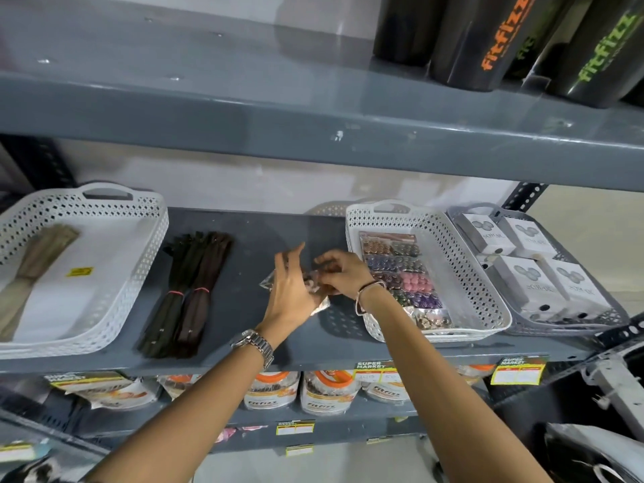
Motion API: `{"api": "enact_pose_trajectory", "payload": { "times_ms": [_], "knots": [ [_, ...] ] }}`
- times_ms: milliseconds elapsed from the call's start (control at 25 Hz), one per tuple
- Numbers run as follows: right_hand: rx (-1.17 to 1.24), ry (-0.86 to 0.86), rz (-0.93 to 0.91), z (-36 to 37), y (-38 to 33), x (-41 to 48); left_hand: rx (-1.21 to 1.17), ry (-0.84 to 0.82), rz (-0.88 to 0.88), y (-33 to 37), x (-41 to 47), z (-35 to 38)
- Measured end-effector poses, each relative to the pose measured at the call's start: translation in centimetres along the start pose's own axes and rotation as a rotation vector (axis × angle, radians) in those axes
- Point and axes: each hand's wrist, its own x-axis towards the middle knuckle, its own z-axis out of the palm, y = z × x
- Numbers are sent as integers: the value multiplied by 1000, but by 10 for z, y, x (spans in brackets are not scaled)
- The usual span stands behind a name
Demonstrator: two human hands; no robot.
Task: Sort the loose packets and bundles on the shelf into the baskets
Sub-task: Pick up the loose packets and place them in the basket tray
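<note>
Both hands meet over a clear plastic packet [315, 289] of small brown pieces in the middle of the grey shelf [251, 238]. My left hand [291, 291] holds its near side with fingers partly spread, and my right hand [343, 273] pinches its far side. Two dark bundles [188, 291], tied with red bands, lie loose on the shelf to the left. A white basket [104, 273] at the left holds a tan bundle [35, 266]. To the right, another white basket [463, 273] contains packets of coloured buttons [400, 270].
A grey basket [606, 308] with white boxes [522, 252] stands at the far right. Black bottles [488, 40] line the shelf above. Pouches [327, 392] and price tags [376, 371] fill the shelf below. A metal upright [522, 195] bounds the right side.
</note>
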Motion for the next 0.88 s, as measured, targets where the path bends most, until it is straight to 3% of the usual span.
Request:
{"api": "enact_pose_trajectory", "payload": {
  "times_ms": [80,240,320,400,520,640,760,840,880],
  "knots": [
    [-78,-42,22,1,-1,6,18,-59,-44,2,5,3],
    [-482,-100,47,12,13,20,42,-113,-176,-15,3,19],
    [-583,-108,80,16,24,24,-95,-57,-240,-20,2,22],
    [-590,-159,141,20,30,23,-365,24,-417,-19,8,19],
    [-388,-106,156,29,30,23,-818,169,-670,-10,22,6],
    [-136,102,61,12,15,26,-1056,268,-693,22,44,-11],
    [224,297,44,-46,0,22,-836,165,-466,60,61,-12],
    [424,350,60,-83,6,10,-614,-12,-326,73,64,-2],
    [412,363,83,-95,15,4,-531,-121,-291,75,64,6]
  ]
}}
